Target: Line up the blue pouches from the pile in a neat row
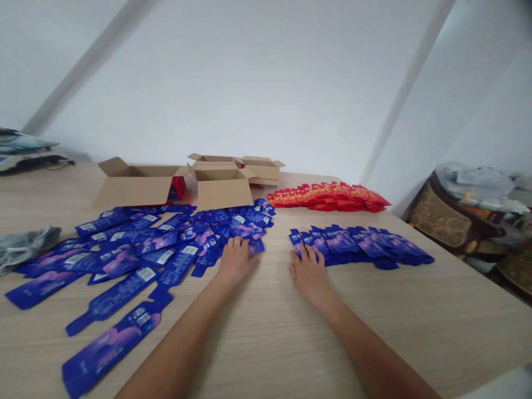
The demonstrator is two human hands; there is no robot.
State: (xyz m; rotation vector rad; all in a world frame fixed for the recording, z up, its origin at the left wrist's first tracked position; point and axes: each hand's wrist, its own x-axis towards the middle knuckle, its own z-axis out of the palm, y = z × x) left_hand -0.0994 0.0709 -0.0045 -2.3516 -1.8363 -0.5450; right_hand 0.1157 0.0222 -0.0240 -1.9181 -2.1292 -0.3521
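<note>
My left hand [236, 261] is at the right edge of a loose heap of blue packets [189, 249]. Its fingers are bent down on one blue packet [256, 245], and the thumb lies close to that packet's lower edge. At the near left end of a neat, overlapping row of blue packets [366, 244] rests my right hand [308, 271]. Its fingers are spread apart and touch the first packets of the row. The packets are flat and bottle-shaped with narrow necks, printed with pink-purple shapes and white lettering; some lie barcode side up.
Open cardboard boxes [224, 191] stand behind the heap, with a wider box [137, 185] at left. A fanned row of red packets [332, 197] lies behind the blue row. Grey cloth [29, 246] is at far left. A patterned chair [449, 213] stands beyond the table's right edge.
</note>
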